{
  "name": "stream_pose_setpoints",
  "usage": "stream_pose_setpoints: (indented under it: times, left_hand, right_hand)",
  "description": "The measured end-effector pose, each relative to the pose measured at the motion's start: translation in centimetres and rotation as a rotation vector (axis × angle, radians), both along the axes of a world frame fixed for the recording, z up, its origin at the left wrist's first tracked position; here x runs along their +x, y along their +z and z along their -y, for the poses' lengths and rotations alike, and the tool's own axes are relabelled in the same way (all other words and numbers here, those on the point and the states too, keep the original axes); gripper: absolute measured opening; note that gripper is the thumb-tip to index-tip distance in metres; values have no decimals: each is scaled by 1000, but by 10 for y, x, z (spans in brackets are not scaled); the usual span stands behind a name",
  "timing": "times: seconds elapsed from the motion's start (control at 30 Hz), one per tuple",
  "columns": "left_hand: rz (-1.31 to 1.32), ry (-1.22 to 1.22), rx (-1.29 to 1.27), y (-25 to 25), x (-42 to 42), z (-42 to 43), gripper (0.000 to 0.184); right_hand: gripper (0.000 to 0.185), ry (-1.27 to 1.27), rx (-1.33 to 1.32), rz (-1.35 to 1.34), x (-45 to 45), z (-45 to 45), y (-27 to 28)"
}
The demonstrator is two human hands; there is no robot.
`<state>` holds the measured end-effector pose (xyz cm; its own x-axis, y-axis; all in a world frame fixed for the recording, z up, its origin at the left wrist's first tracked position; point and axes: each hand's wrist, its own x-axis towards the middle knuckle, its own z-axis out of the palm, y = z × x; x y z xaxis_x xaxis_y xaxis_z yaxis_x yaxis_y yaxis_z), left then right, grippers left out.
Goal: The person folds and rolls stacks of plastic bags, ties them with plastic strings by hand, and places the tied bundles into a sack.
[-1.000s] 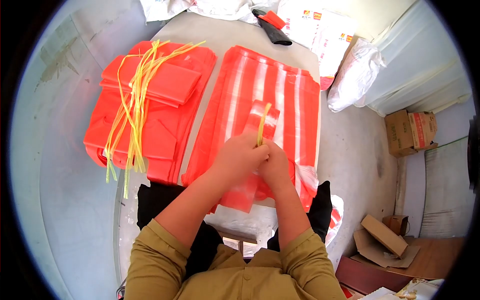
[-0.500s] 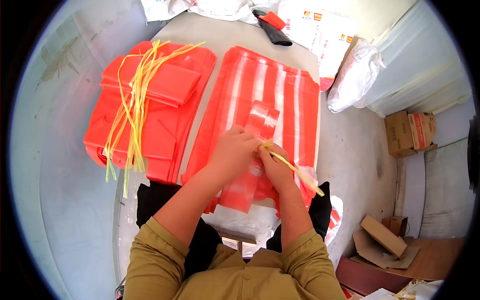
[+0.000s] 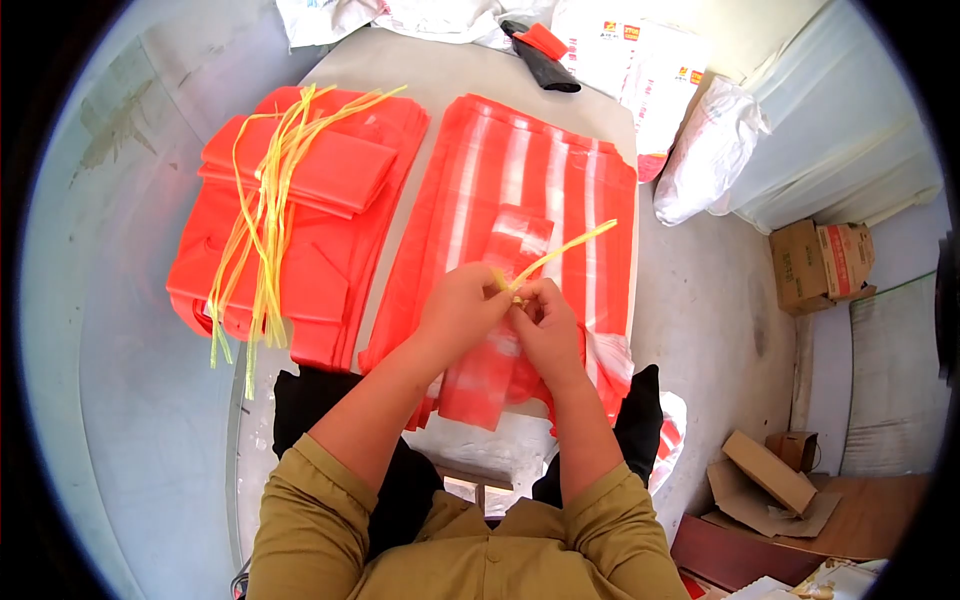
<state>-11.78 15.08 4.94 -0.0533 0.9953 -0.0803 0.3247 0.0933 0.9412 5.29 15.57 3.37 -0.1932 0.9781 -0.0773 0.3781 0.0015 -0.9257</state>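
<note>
A yellow plastic tie strip is pinched by my left hand and my right hand, which nearly touch. Its free end points up and to the right. Under the hands lies a narrow folded bundle of red and clear plastic bags, with its lower end toward my lap. The strip appears to pass around the bundle's middle, though my fingers hide the crossing. Beneath it spreads a stack of red-and-white striped plastic bags.
Left of the striped stack, a pile of red plastic bags carries several loose yellow strips. A black and red item lies at the table's far edge. White sacks and cardboard boxes stand on the right.
The strip's free end has swung from pointing down-right to pointing up-right. My right hand has shifted slightly down and left, its fingers now curled at the crossing.
</note>
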Motion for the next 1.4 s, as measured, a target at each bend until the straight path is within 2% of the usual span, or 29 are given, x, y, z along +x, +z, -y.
stream_pose_setpoints:
  times: [0.1,0.23,0.7,0.8,0.97,1.2,1.4]
  left_hand:
    - [-61,-13,50,0,0,0,22]
    - [-124,-74,79,18,-4,5,23]
    - [-49,-75,8,7,-8,6,19]
    - [-30,-55,-23,7,-8,5,19]
    - [-1,-42,-51,-8,-6,2,19]
    - [51,-35,-64,-2,-6,3,22]
    - [-21,-35,-46,8,-7,5,20]
  right_hand:
    - [30,37,419,135,-10,-3,1]
    - [32,30,563,200,-14,-6,5]
    - [19,-46,309,4,-15,8,7]
    - [24,-73,133,-24,-17,11,12]
    - [33,-25,-8,37,-15,7,21]
    - [43,-4,164,203,-13,8,28]
    - [35,-66,168,78,-12,14,38]
